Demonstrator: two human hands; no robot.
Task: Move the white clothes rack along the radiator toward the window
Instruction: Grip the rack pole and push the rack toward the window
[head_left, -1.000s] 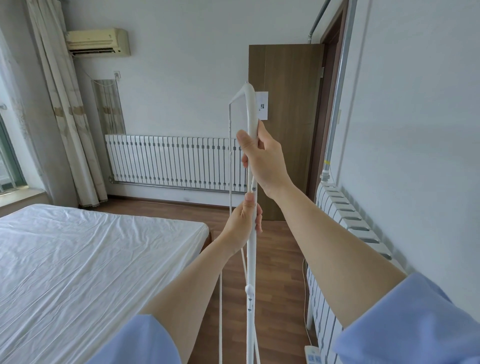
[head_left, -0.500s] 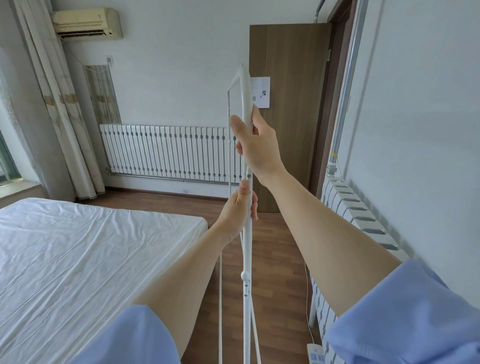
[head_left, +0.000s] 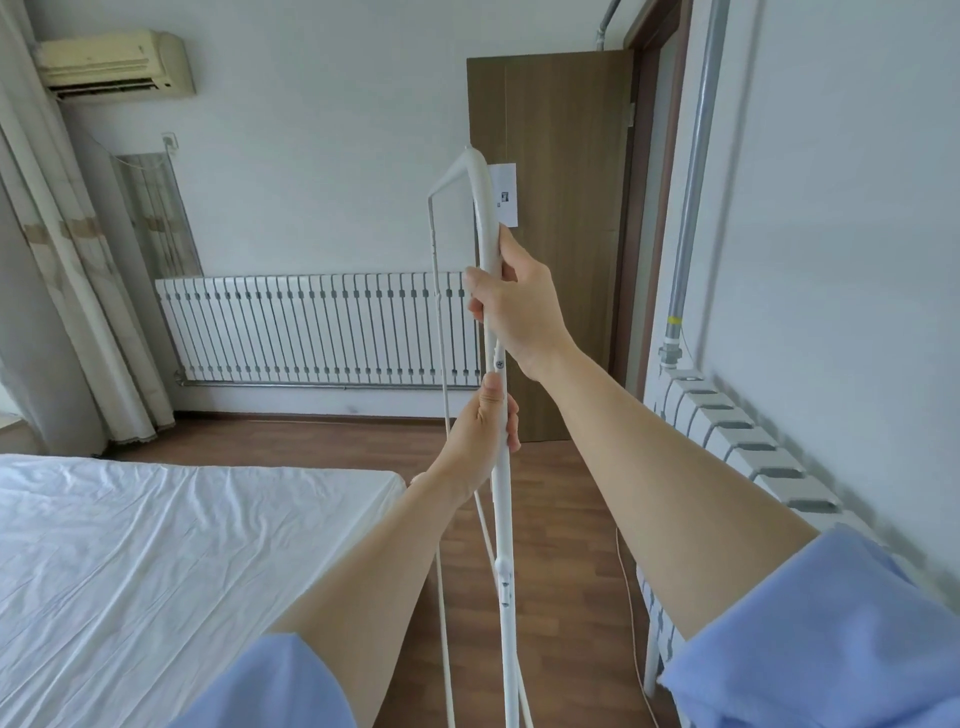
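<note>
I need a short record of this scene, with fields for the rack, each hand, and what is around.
rack: white metal-tube clothes rack, folded, held about upright
right hand: right hand shut on upper tube
left hand: left hand shut on the same tube, lower
left side: bed with white sheet
far wall: long white ribbed radiator, beige curtain at its left end
right side: second white radiator, brown wooden door

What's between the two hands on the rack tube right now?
Head view: only a short bare stretch of the white rack tube with a small screw, between right hand above and left hand below.
</note>
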